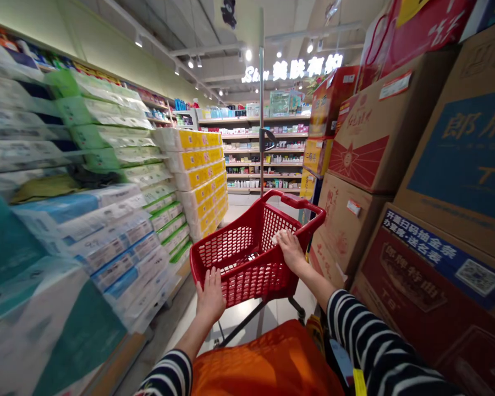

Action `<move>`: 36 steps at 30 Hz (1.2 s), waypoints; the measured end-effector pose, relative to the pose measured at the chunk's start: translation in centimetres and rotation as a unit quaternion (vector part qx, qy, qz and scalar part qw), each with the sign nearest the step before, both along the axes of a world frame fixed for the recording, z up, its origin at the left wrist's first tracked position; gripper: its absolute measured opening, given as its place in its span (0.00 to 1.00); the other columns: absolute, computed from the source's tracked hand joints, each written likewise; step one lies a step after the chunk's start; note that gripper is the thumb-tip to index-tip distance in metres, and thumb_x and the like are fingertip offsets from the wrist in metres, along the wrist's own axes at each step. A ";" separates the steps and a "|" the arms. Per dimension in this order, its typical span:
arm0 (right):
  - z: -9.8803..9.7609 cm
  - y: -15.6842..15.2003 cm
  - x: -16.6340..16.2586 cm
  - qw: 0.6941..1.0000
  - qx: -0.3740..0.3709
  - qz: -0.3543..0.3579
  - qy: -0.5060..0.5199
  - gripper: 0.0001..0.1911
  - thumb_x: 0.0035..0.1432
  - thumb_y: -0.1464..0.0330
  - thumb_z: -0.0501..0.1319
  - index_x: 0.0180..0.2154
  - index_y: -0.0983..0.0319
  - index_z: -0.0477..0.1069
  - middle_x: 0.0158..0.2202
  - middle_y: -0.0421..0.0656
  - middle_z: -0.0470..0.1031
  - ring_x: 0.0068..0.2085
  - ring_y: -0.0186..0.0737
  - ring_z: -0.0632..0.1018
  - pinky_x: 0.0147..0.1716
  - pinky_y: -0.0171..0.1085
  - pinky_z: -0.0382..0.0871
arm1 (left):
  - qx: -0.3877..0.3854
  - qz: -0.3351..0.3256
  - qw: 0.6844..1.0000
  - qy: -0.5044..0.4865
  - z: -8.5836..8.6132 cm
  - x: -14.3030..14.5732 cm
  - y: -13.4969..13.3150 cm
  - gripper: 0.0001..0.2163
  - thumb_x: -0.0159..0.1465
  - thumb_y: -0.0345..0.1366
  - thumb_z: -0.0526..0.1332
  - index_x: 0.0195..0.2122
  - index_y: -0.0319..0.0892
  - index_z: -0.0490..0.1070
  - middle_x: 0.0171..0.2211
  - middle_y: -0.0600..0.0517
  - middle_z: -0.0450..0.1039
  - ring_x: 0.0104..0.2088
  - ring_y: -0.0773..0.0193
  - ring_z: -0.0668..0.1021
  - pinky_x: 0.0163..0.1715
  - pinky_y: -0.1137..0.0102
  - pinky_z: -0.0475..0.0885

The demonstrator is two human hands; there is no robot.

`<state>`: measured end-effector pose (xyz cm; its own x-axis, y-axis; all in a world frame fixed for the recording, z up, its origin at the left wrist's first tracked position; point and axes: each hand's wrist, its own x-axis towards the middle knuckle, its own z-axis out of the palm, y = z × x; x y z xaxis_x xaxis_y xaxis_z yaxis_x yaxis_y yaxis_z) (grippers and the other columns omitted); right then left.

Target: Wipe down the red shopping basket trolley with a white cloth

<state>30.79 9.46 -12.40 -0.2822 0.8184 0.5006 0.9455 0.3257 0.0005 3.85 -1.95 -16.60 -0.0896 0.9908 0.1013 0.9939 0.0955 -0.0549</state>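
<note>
A red plastic shopping cart (247,250) stands in the aisle straight ahead of me. My left hand (210,297) rests on the near left rim of its basket, fingers curled over the edge. My right hand (291,247) grips the near right rim, and something small and white shows under its fingertips; I cannot make out what it is. Both arms wear dark sleeves with white stripes. An orange bag (264,363) sits close below me, between my arms.
Shelves of packaged tissue and paper rolls (107,231) line the left side. Stacked cardboard cartons (396,181) crowd the right. A metal pole (261,126) stands beyond the cart. Far shelves of bottles (251,159) close the aisle end.
</note>
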 end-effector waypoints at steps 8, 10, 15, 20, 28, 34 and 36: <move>-4.0 -2.2 -7.7 0.992 0.027 0.123 -0.004 0.20 0.59 0.76 0.50 0.53 0.64 0.64 0.58 0.49 0.61 0.61 0.47 0.56 0.58 0.48 0.52 | -0.024 -0.044 0.998 -0.024 -0.1 2.4 0.4 0.37 0.53 0.34 0.52 0.63 0.33 0.40 0.65 0.43 0.38 0.64 0.53 0.44 0.59 0.52 0.47; -4.0 -2.4 -8.1 0.992 0.020 0.126 -0.006 0.20 0.59 0.76 0.51 0.53 0.64 0.64 0.58 0.49 0.61 0.61 0.48 0.56 0.58 0.48 0.53 | -0.031 -0.073 0.996 -0.029 0.1 2.5 0.4 0.36 0.53 0.34 0.51 0.63 0.33 0.40 0.65 0.43 0.38 0.64 0.55 0.44 0.60 0.54 0.47; -2.7 -1.1 -5.3 0.997 -0.020 0.079 -0.002 0.22 0.58 0.79 0.50 0.53 0.64 0.64 0.59 0.52 0.60 0.61 0.50 0.57 0.56 0.50 0.55 | -0.061 -0.050 0.996 -0.038 0.1 1.2 -0.3 0.36 0.51 0.32 0.51 0.63 0.31 0.41 0.65 0.42 0.38 0.64 0.55 0.45 0.60 0.51 0.45; -3.7 -1.6 -6.0 0.995 -0.006 0.095 0.021 0.20 0.58 0.77 0.51 0.53 0.67 0.64 0.59 0.53 0.59 0.61 0.48 0.55 0.59 0.50 0.51 | -0.059 -0.051 0.996 -0.029 -0.1 2.2 -0.4 0.38 0.50 0.33 0.52 0.63 0.29 0.40 0.65 0.41 0.38 0.64 0.54 0.43 0.60 0.49 0.42; -5.9 -5.0 -8.5 0.982 0.004 0.187 0.024 0.20 0.59 0.75 0.52 0.54 0.61 0.64 0.58 0.48 0.61 0.62 0.48 0.55 0.57 0.51 0.55 | -0.057 -0.124 0.990 -0.036 -0.3 4.2 0.3 0.36 0.52 0.34 0.51 0.63 0.31 0.42 0.65 0.44 0.40 0.64 0.56 0.44 0.61 0.53 0.43; -4.2 -3.9 -5.1 0.993 -0.055 0.094 0.054 0.19 0.58 0.76 0.53 0.51 0.65 0.67 0.59 0.51 0.60 0.61 0.52 0.57 0.57 0.53 0.54 | -0.058 -0.093 0.994 -0.006 0.0 3.4 0.4 0.36 0.52 0.30 0.50 0.63 0.31 0.42 0.65 0.43 0.39 0.64 0.54 0.45 0.60 0.50 0.42; -4.4 -4.6 -5.3 0.992 -0.064 0.088 0.061 0.19 0.58 0.76 0.53 0.52 0.64 0.67 0.59 0.51 0.59 0.61 0.51 0.56 0.57 0.52 0.54 | -0.059 -0.103 0.993 0.007 0.2 4.1 0.3 0.36 0.52 0.31 0.50 0.63 0.32 0.42 0.65 0.43 0.39 0.64 0.54 0.45 0.60 0.49 0.41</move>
<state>25.53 4.91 -16.76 -0.3704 0.8205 0.4354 0.8639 0.4765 -0.1630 7.96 -1.64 -16.41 0.1174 0.9929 -0.0170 0.9907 -0.1183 -0.0672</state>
